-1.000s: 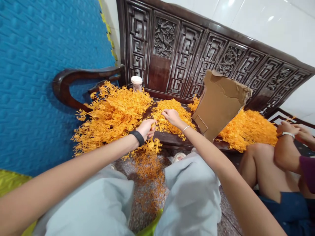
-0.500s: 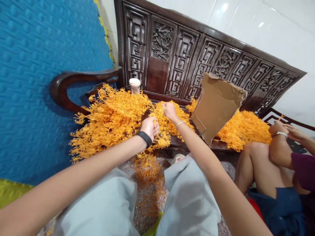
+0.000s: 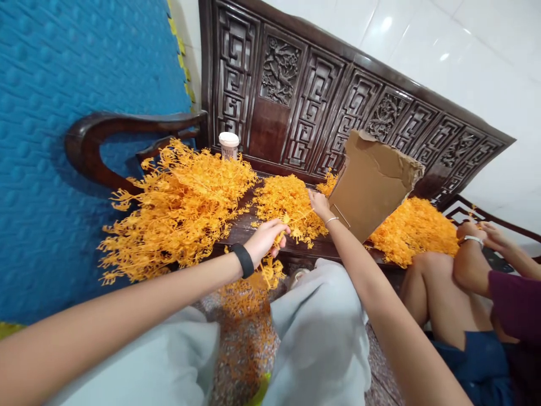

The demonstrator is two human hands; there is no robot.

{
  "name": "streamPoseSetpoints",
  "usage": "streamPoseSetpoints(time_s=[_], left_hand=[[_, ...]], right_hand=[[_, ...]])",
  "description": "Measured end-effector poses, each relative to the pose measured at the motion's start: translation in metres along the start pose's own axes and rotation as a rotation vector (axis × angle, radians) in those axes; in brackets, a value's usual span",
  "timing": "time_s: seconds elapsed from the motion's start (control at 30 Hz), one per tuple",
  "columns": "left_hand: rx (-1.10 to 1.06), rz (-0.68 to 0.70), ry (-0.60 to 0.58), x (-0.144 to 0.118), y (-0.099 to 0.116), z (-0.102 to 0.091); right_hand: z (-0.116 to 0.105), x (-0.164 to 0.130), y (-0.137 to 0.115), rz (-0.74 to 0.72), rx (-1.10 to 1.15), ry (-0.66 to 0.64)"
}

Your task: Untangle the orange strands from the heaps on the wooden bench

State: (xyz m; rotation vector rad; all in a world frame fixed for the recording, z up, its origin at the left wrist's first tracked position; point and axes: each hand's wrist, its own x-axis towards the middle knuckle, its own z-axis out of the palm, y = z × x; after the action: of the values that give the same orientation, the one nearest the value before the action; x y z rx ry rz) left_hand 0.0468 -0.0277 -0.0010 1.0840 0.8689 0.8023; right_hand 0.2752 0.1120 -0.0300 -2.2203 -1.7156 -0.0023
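Spread farther apart than half a second ago, the left hand (image 3: 267, 239) sits lower and the right hand (image 3: 319, 203) has swung toward two o'clock from it. At nine o'clock a big orange heap (image 3: 177, 214) covers the end of the bench (image 3: 243, 228), then the left fingers curl closed round an orange sprig (image 3: 279, 239), perhaps to steady it (orange fronds show below, at six o'clock). Toward one o'clock a smaller heap (image 3: 276, 194) lies probably for easy reach; the right fingers, half bent, hide whether they pinch anything, and at three o'clock the cardboard (image 3: 372, 186) seems propped as a divider.
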Motion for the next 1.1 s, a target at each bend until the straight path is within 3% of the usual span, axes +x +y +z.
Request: streamPoseSetpoints(time_s=[0.2,0.43,0.5,0.7,0.77,0.97,1.1], left_hand=[[0.003,0.009,0.018,0.003,0.003,-0.003],[-0.036,0.020,0.103,0.010,0.000,-0.019],[-0.037,0.030,0.166,0.013,0.001,-0.023],[-0.064,0.084,0.329,0.024,-0.004,-0.038],[-0.056,0.086,0.334,0.027,-0.009,-0.040],[0.008,0.096,0.395,0.032,-0.021,-0.038],[0.087,0.161,0.446,0.037,-0.025,-0.038]], right_hand=[[-0.005,0.010,-0.019,0.003,0.032,0.052],[0.011,0.009,-0.029,-0.066,0.274,0.071],[0.015,0.000,-0.035,-0.071,0.442,-0.034],[0.010,-0.042,-0.055,-0.237,1.012,-0.694],[0.007,-0.055,-0.061,-0.276,1.096,-0.836],[0.007,-0.071,-0.067,-0.438,0.976,-0.876],[0.015,-0.069,-0.066,-0.425,0.933,-0.835]])
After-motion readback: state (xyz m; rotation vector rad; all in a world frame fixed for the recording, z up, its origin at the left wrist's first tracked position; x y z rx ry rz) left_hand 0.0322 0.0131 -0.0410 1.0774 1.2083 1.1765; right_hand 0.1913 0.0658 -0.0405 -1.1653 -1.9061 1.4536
